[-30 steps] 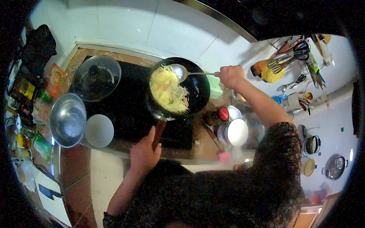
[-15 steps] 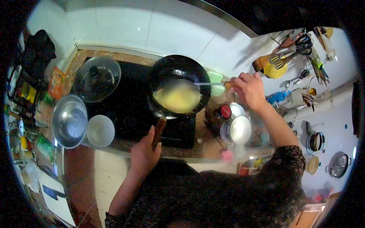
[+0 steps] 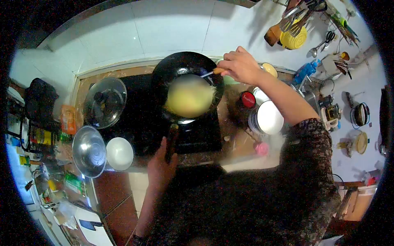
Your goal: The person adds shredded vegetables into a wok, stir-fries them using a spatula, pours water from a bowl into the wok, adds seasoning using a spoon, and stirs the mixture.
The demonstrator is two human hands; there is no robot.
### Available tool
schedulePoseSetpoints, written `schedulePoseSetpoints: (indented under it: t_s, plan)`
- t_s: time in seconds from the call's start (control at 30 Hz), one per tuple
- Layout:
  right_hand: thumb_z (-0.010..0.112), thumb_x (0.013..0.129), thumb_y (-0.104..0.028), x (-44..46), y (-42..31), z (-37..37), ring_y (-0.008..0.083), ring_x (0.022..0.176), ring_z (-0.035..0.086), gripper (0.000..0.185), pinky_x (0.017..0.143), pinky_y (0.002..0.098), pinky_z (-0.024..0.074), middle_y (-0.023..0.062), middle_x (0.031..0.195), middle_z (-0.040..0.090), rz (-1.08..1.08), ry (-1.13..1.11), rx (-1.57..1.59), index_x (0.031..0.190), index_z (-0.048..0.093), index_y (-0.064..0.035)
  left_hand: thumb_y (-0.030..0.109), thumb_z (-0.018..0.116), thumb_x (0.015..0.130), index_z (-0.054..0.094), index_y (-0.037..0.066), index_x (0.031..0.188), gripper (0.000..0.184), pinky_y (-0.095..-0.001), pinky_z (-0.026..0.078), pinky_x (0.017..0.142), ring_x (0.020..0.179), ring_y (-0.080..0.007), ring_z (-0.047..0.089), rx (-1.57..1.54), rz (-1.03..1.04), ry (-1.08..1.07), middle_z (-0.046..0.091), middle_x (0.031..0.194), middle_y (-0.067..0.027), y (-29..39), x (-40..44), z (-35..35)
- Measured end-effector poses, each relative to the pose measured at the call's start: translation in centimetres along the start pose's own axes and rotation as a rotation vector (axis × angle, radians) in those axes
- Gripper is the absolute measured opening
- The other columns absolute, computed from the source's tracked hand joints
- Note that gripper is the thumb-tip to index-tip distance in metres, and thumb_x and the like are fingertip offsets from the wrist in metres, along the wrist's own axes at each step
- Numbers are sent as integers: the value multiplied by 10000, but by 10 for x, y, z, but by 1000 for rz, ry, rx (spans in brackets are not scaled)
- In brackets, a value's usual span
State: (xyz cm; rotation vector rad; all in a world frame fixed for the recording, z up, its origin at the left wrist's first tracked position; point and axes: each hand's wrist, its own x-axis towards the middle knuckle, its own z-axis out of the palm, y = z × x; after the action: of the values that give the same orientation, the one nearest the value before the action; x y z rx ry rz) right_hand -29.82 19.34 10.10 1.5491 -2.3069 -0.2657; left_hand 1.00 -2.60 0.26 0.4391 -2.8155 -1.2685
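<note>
A black wok (image 3: 186, 61) sits on the dark cooktop (image 3: 139, 123). Pale yellow, shredded-looking food (image 3: 189, 98) fills its middle, partly blurred. My left hand (image 3: 162, 164) is wrapped round the wok's wooden handle (image 3: 171, 141) at the near side. From the right, my right hand (image 3: 242, 67) grips the wooden handle of a metal-shafted spatula (image 3: 209, 74) over the wok's rim. The spatula's head is lost in the blurred food.
Left of the wok are a glass lid (image 3: 106, 102), a metal basin (image 3: 88, 151) and a white bowl (image 3: 120, 153). To the right stand a red-lidded jar (image 3: 247, 99) and a white container (image 3: 269, 117). Utensils and a yellow strainer (image 3: 294, 37) hang on the wall.
The view has shifted. My right hand has come closer to the wok with the spatula, and less of the shaft shows. My left hand still holds the wok's handle.
</note>
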Motion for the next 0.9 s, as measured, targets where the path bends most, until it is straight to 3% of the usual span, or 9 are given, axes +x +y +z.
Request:
schedulePoseSetpoints:
  t_s: [0.13,0.33,0.47,0.6,0.63,0.7,0.9]
  plan:
    - [615,758,-276,-19,12,-41,186,792,523,194,695,327,335,19,764,503,-78,-53,63,904,581,-152,175,616,777,380,89,1325,603,-402,481,775,896,-369,596,-20,39,48,586,1043,-230,4,3,-1]
    - [645,691,-185,-31,15,-133,191,785,521,229,701,341,349,16,763,527,-10,-24,-86,917,635,-154,182,609,786,352,87,1339,617,-414,472,795,935,-374,580,9,28,39,569,1080,-233,7,3,-3]
    - [642,676,-169,-29,-11,-156,206,772,542,190,724,347,362,33,733,552,-49,-188,-237,865,666,-165,197,594,801,340,91,1343,608,-426,471,782,918,-380,579,48,59,34,566,1080,-234,5,2,-4]
    - [584,712,-176,-22,-53,-108,197,770,576,111,751,360,375,37,747,578,237,-592,-299,801,644,-202,199,595,801,329,93,1349,619,-426,475,759,892,-379,584,32,85,46,577,1050,-226,2,3,-2]
    - [584,712,-176,-19,-59,-96,197,770,576,111,751,360,375,37,747,578,238,-593,-301,801,644,-202,200,598,797,329,92,1349,623,-426,476,750,882,-375,586,49,79,40,582,1035,-223,3,3,-2]
    - [558,740,-174,-17,-66,-78,183,773,579,121,758,357,380,25,719,574,330,-386,-320,811,646,-220,201,602,793,330,92,1349,628,-426,477,742,872,-372,589,67,76,36,586,1020,-219,2,3,-1]
    - [588,751,-230,-17,-29,-110,203,726,586,140,752,361,387,41,749,620,333,-388,-206,866,669,-232,195,602,789,337,90,1345,625,-416,484,740,878,-362,593,67,92,51,588,1034,-204,4,3,0]
